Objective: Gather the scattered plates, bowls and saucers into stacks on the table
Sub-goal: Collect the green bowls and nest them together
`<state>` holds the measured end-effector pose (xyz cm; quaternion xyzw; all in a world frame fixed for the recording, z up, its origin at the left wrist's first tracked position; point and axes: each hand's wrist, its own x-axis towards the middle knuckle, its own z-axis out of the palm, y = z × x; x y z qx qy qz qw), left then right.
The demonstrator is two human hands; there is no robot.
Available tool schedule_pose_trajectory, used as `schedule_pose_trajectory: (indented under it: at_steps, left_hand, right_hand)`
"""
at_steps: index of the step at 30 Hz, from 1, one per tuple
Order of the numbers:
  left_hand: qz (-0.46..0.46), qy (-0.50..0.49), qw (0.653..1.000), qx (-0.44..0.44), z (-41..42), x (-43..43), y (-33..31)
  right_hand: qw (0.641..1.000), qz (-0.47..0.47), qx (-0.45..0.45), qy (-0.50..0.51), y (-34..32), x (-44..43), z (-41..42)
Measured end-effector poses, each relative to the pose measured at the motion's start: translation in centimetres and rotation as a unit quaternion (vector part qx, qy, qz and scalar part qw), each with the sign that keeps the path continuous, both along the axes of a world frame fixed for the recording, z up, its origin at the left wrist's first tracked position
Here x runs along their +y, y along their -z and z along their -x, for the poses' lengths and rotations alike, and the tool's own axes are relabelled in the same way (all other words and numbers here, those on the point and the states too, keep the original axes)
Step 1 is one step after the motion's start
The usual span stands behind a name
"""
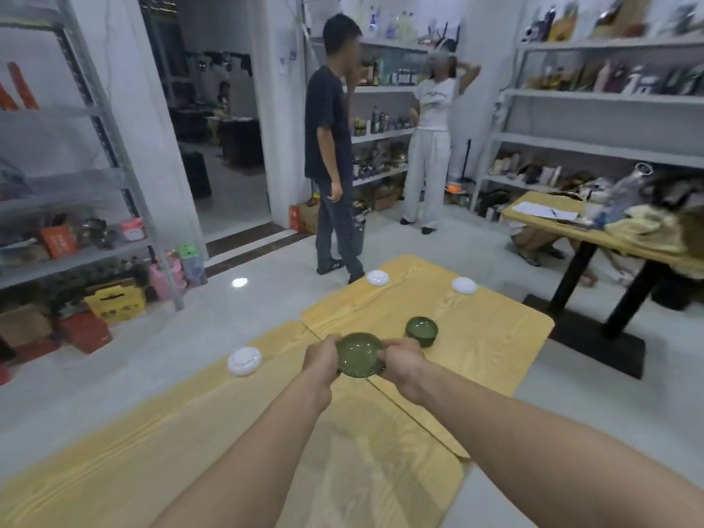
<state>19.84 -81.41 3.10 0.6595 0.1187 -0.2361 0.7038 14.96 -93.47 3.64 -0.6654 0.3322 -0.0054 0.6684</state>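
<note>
A green plate (358,354) is held between both hands over the seam of two yellow wooden tables (491,337). My left hand (322,360) grips its left rim and my right hand (402,362) grips its right rim. Just beyond my right hand, a green bowl (421,329) stands on the far table. A white dish (244,360) lies at the near table's left edge. Two more white dishes sit at the far table's back, one on the left (377,278) and one on the right (464,285).
Two people (331,146) stand on the floor just past the far table. Another wooden table (552,226) with papers and clutter is at right on black legs. Metal shelves line both walls, with boxes (114,299) on the floor at left.
</note>
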Motion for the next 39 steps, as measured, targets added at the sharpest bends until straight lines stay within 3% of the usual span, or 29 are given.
schedule_pose_trajectory:
  at_steps: [10, 19, 26, 35, 39]
  left_hand:
    - [0.025, 0.1, 0.994, 0.028, -5.2, -12.4, 1.2]
    - [0.017, 0.093, 0.994, 0.052, -11.6, -22.2, 5.3]
    - [-0.025, 0.072, 0.994, 0.081, -14.9, -27.6, 13.1]
    - [-0.147, 0.119, 0.982, -0.009, -15.9, -29.2, 17.2]
    - [-0.212, 0.167, 0.961, -0.058, -16.5, -28.5, 17.7]
  right_hand:
    - [0.996, 0.0, 0.05, 0.08, 0.9, -11.8, -3.9]
    - [0.996, 0.044, 0.08, 0.024, 5.5, -20.8, -10.6]
    - [0.983, 0.06, 0.157, -0.067, 10.2, -25.6, -14.5]
    - [0.968, 0.064, 0.199, -0.136, 13.9, -27.0, -16.4]
    - [0.952, 0.15, 0.202, -0.174, 13.9, -27.1, -16.6]
